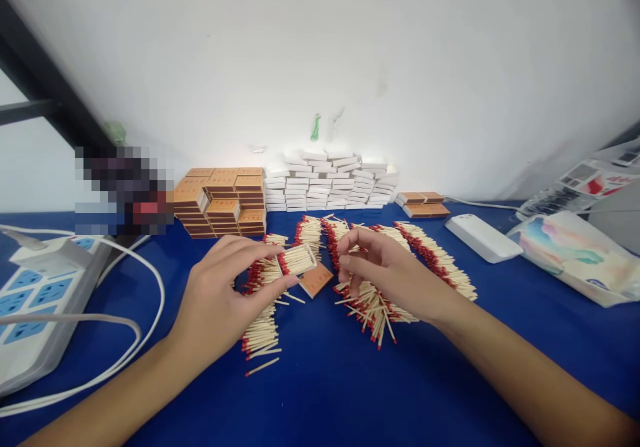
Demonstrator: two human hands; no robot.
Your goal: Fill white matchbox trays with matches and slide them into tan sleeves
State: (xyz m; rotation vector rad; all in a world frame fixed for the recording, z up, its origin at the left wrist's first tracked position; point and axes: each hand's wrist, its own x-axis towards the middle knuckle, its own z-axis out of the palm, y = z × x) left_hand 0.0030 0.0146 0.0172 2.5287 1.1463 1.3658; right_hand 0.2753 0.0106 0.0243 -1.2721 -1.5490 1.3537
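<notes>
Between the thumb and fingers of my left hand (235, 280) is a white matchbox tray (296, 260), tilted, with red-tipped matches lying side by side in it. Just behind and below the tray, an orange matchbox sleeve (317, 279) lies on the table. My right hand (383, 264) hovers over a loose heap of matches (373, 310), its fingers loosely curled and partly apart. I see nothing held in it. A row of matches (261, 327) lies beside my left hand, partly hidden by it. More match rows (440, 257) stretch out behind my right hand.
Stacked orange matchboxes (223, 197) stand at the back left, beside a pile of white trays (327, 184) against the wall. A few orange boxes (424, 205), a white phone-like object (484, 237) and a tissue pack (575, 254) lie right. A power strip (37, 307) with white cables sits left.
</notes>
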